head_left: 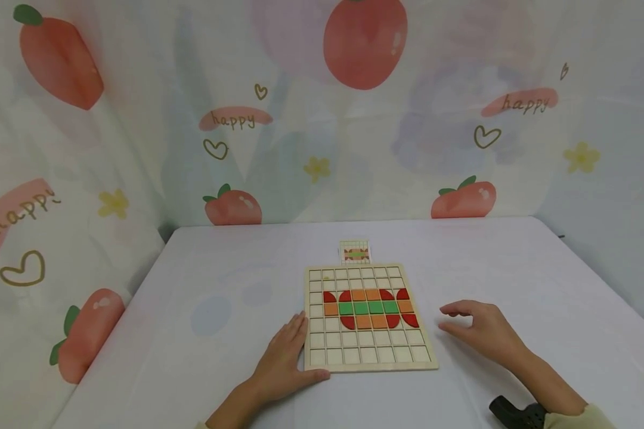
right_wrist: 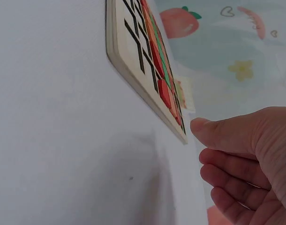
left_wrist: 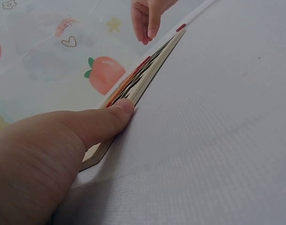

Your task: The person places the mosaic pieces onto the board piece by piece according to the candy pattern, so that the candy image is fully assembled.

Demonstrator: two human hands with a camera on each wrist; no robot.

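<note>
A wooden grid board lies on the table with red rounded pieces, orange squares and a band of green squares in its middle rows. One red piece stands slightly raised near the right edge. My left hand rests at the board's near left corner, straight fingers along the left side and thumb on the front edge. To the right of the board, my right hand hovers with thumb and index finger apart and nothing between them. In the right wrist view its other fingers bend loosely.
A small pattern card showing a similar design lies just beyond the board's far edge. White cloth covers the table. Printed curtains hang behind and at the sides. A black device is at the right wrist.
</note>
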